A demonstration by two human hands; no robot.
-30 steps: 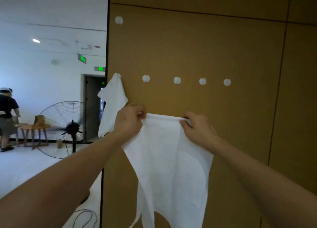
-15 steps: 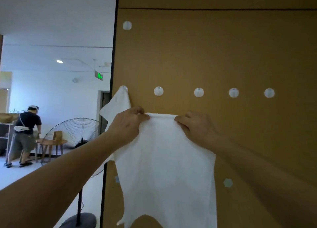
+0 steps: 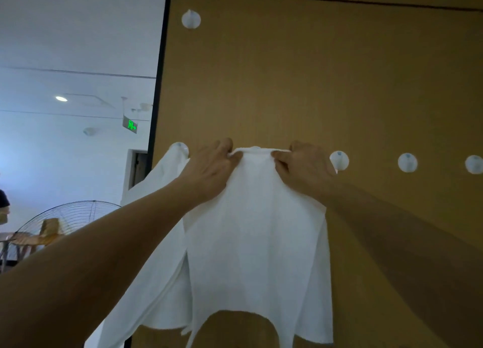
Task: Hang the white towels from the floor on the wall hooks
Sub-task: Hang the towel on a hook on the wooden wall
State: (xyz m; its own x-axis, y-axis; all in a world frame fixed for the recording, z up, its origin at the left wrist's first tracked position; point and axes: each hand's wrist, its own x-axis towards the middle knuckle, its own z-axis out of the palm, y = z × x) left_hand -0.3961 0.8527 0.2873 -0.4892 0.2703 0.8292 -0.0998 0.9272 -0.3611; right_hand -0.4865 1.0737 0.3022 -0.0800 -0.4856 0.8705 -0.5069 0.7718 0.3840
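Both hands [image 3: 211, 168] [image 3: 303, 170] pinch towel [image 3: 256, 230] — seemingly (blurred) hooked.

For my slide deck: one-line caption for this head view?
Both hands, left hand and right hand, pinch a white cloth towel against a tan wooden wall panel.

Left hand [image 3: 213, 168] and right hand [image 3: 303, 168] pinch a white towel's [image 3: 254, 230] top edge against the wooden wall [image 3: 300, 86].
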